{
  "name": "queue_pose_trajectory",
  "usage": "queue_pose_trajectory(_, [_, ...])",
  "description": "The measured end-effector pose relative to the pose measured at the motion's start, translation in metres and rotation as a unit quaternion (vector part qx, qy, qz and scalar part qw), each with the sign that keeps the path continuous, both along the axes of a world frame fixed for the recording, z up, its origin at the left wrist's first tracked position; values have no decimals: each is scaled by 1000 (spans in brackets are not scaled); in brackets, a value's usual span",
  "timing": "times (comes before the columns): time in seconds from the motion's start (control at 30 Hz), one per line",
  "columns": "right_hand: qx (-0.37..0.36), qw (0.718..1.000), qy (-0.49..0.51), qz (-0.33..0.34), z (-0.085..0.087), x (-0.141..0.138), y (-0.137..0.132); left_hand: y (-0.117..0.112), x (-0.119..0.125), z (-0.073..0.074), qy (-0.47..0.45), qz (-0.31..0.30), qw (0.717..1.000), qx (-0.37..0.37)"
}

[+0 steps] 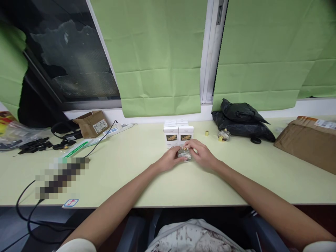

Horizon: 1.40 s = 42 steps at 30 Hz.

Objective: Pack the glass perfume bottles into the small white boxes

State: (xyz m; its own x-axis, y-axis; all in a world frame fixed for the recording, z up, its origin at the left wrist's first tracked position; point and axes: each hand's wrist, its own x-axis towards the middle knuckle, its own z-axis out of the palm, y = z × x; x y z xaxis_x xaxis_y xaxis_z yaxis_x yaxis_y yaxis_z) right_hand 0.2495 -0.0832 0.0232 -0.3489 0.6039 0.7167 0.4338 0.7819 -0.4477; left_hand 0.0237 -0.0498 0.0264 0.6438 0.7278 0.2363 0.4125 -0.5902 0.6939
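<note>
Head view: green blinds (pixel 157 59) hang behind the pale table (pixel 152 189), which runs across the whole width. At its right end a carton (pixel 307 143) lies at a slant, and black bags (pixel 238 122) are heaped along the far edge, just left of it. Toward the far left corner an open box (pixel 93 125) stands beside a tangle of dark parts (pixel 39 145); nearer the left end sits a dark item (pixel 61 176) (pixelated, so I cannot tell what it is). White boxes (pixel 172 137) stand in a block midway along the table, short of the far edge. Just in front of them, well in from the near edge, is the glass bottle (pixel 184 155), between both hands. The left hand (pixel 170 159) has its fingers curled round the bottle's left side, thumb at the front. The right hand (pixel 201 154) has its fingertips drawn nearly together at the gold neck; whether they grip a separate piece, I cannot tell. Near the bags' front side are a second bottle (pixel 225 134), a black disc (pixel 256 140) and, farther left, a gold cap (pixel 207 133).
</note>
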Motion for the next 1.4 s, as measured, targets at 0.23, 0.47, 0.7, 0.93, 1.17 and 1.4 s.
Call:
queue_pose_trajectory(0.23, [-5,1000,-2,-10,6,-3,-8,1,0,-1,-2,4,1000,1])
queue_pose_trajectory(0.47, [-8,1000,-3,-21,6,-4,-10,-2,0,3,-3,-2,1000,-8])
queue_pose_trajectory(0.7, [-42,997,-4,-59,8,-4,-14,-2,0,1,-6,-1,1000,-8])
queue_pose_trajectory(0.93, [-38,998,4,-56,8,-3,-13,-1,0,1,1,2,1000,-3])
queue_pose_trajectory(1.17, [-39,998,1,-55,7,-1,-13,-1,1,0,1,10,1000,-2])
queue_pose_trajectory(1.4, [-39,997,-1,-65,8,0,-14,0,-1,0,5,4,1000,-2])
